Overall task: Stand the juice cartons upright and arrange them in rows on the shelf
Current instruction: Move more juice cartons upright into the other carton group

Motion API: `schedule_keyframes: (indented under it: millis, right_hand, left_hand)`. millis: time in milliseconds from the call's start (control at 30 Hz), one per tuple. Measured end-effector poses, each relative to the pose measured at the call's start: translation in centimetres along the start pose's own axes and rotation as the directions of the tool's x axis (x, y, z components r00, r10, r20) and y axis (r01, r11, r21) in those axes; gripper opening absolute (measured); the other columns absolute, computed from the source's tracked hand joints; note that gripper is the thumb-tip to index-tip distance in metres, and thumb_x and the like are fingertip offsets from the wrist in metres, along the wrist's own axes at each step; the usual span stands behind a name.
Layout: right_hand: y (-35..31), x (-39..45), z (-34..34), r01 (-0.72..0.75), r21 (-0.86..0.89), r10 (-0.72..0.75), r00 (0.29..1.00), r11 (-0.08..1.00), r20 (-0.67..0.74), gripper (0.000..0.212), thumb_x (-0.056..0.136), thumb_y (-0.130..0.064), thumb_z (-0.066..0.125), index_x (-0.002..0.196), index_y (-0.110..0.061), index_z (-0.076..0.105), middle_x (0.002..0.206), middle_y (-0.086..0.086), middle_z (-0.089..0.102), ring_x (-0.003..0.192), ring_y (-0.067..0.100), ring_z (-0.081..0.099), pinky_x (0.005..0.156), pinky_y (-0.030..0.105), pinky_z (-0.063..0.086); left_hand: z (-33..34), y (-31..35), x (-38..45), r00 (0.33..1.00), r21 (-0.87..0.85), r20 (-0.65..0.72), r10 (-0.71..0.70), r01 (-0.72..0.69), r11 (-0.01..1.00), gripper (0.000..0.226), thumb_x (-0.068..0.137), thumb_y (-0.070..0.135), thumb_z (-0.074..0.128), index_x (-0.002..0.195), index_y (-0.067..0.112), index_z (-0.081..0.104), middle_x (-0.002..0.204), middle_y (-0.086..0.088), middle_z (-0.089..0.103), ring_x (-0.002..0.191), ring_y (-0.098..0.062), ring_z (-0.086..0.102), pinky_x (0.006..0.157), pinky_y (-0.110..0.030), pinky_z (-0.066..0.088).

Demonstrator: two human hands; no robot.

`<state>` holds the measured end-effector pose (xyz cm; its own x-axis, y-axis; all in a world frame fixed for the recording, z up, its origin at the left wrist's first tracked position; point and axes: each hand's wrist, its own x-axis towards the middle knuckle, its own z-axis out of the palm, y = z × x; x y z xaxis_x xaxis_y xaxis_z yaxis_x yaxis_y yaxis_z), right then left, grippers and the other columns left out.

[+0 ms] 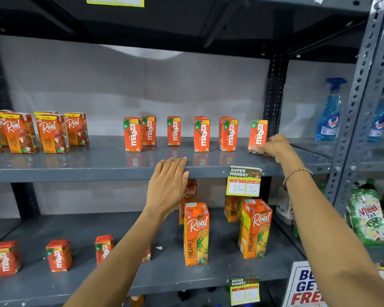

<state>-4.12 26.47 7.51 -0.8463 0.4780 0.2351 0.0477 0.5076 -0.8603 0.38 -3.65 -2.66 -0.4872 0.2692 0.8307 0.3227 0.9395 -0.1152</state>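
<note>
My right hand (273, 147) is at the far right of the upper shelf (98, 167). My grip there is closed around the low part of one small Maaza carton (258, 136). The carton leans a bit, with its top tipped to the right, so I think I am just now standing it up. Its bottom is right at the shelf, but my fingers hide it, so I cannot tell if it sits flat.

My left hand (167, 187) is open and flat. It holds nothing. The fingers rest on the front edge of the shelf, near the middle.

The other Maaza cartons (201, 135) all stand up, in a loose line to the left of the one I hold. Some have a second carton right behind them. The gaps between them are not even. More to the left stand the Real cartons (51, 134), in a group of their own.

I think this is the last Maaza carton to stand up on this shelf. Next, it needs to go straight, with its front facing me, in line with the others. Then I can let go gently so it does not tip.
</note>
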Motion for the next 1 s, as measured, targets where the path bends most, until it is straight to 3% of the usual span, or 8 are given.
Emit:
schedule_keyframes:
  millis: [67,133,300,433,600,900,1000]
  right_hand:
    - [-0.4,-1.3,0.2,0.044,0.047,-0.046,0.998,0.998,0.03,0.032,0.073,-0.013,0.079,0.099,-0.004,0.063,0.113,0.015,0.067,0.095,0.023,0.062,0.082,0.034,0.048]
    - [-1.2,-3.1,0.7,0.088,0.087,-0.094,0.993,0.992,0.065,0.027,0.074,-0.013,0.077,0.097,-0.009,0.063,0.111,0.012,0.068,0.091,0.02,0.06,0.082,0.033,0.048]
    - [-4.9,-7.7,4.7,0.185,0.125,-0.209,0.954,0.975,0.214,0.052,0.072,-0.017,0.08,0.119,-0.01,0.058,0.12,0.007,0.066,0.111,0.024,0.061,0.101,0.044,0.045]
    - [-8.7,-10.7,10.6,0.278,0.144,-0.308,0.914,0.95,0.263,0.054,0.066,-0.018,0.084,0.115,-0.011,0.061,0.116,0.006,0.068,0.105,0.021,0.064,0.09,0.035,0.049]
    - [-12.0,-11.6,17.5,0.328,0.02,-0.322,0.911,0.944,0.258,0.056,0.063,-0.029,0.085,0.109,-0.011,0.06,0.114,0.007,0.069,0.102,0.023,0.065,0.083,0.033,0.051]
    - [-13.6,-9.0,21.1,0.351,-0.147,-0.31,0.919,0.925,0.246,0.075,0.068,-0.029,0.083,0.129,-0.007,0.046,0.131,0.013,0.057,0.119,0.028,0.056,0.101,0.038,0.045]
    - [-13.4,-8.6,21.6,0.354,-0.147,-0.309,0.915,0.924,0.258,0.075,0.069,-0.029,0.082,0.131,-0.007,0.045,0.133,0.014,0.056,0.12,0.029,0.055,0.102,0.039,0.043]
  left_hand:
    - [-0.5,-1.4,-0.3,1.0,0.009,0.014,-0.009,0.008,1.0,0.045,0.097,0.032,0.03,0.119,0.008,0.062,0.116,-0.009,0.068,0.109,-0.028,0.063,0.102,-0.043,0.043]
    - [-1.2,-3.6,-0.8,0.998,0.024,0.025,-0.055,0.054,0.998,0.044,0.097,0.032,0.031,0.117,0.008,0.061,0.115,-0.01,0.067,0.109,-0.028,0.062,0.102,-0.043,0.041]
    - [-2.6,-10.5,-2.7,0.993,0.079,0.017,-0.117,0.115,0.99,0.043,0.099,0.034,0.026,0.111,0.011,0.059,0.112,-0.009,0.066,0.105,-0.026,0.06,0.102,-0.042,0.039]
    - [-3.5,-15.3,-4.1,0.984,0.097,-0.02,-0.179,0.18,0.979,0.041,0.099,0.035,0.025,0.107,0.011,0.058,0.107,-0.008,0.065,0.101,-0.026,0.059,0.102,-0.042,0.037]
    - [-4.1,-18.6,-4.9,0.982,0.106,-0.063,-0.177,0.183,0.977,0.039,0.098,0.035,0.028,0.106,0.01,0.058,0.106,-0.008,0.065,0.099,-0.027,0.059,0.101,-0.042,0.037]
    - [-3.1,-19.2,-5.2,0.986,0.067,-0.126,-0.105,0.114,0.991,0.037,0.097,0.033,0.029,0.102,0.011,0.058,0.101,-0.007,0.065,0.091,-0.025,0.059,0.089,-0.034,0.036]
    - [-4.0,-19.2,-4.0,0.984,0.083,-0.135,-0.117,0.129,0.988,0.037,0.096,0.034,0.031,0.08,0.014,0.058,0.077,-0.003,0.063,0.067,-0.021,0.057,0.07,-0.035,0.045]
